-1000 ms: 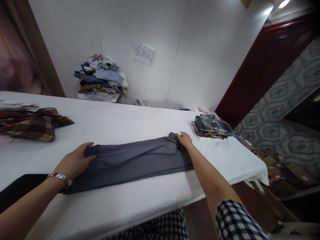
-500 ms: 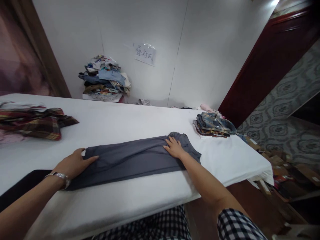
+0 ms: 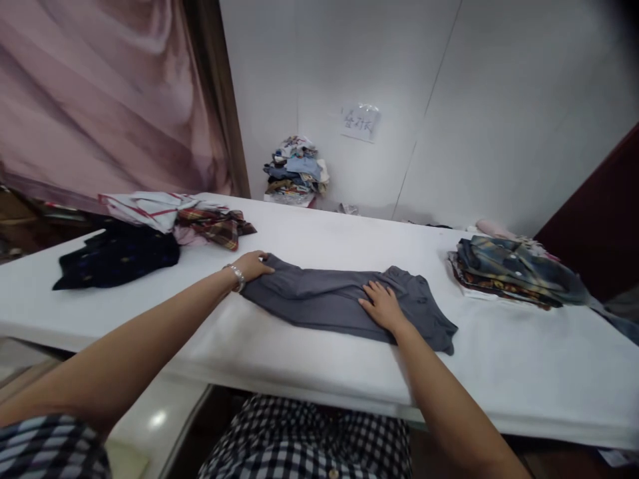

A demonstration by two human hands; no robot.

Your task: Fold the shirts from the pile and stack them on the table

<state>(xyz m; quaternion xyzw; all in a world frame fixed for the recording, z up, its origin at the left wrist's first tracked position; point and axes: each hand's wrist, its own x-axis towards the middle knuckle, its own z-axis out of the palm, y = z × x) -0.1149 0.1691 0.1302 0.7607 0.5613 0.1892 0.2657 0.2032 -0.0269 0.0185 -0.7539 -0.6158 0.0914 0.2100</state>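
A grey shirt lies on the white-covered table in front of me, folded into a long strip. What looks like its collar end is at the right, and its left part bends toward the far side. My left hand, with a bracelet at the wrist, grips the far left corner between thumb and fingers. Flat on the cloth, right of the middle, rests my right hand with its fingers spread. Soft creases run along the shirt between both hands.
Folded shirts are stacked at the right. At the left lie a dark navy garment, a plaid garment and a white one with red lines. A tall clothes pile stands beyond the table's far edge.
The view has swung left, bringing the navy garment fully into sight. My left hand has carried the shirt's left end away from me, bending the strip. My right hand still presses on it.
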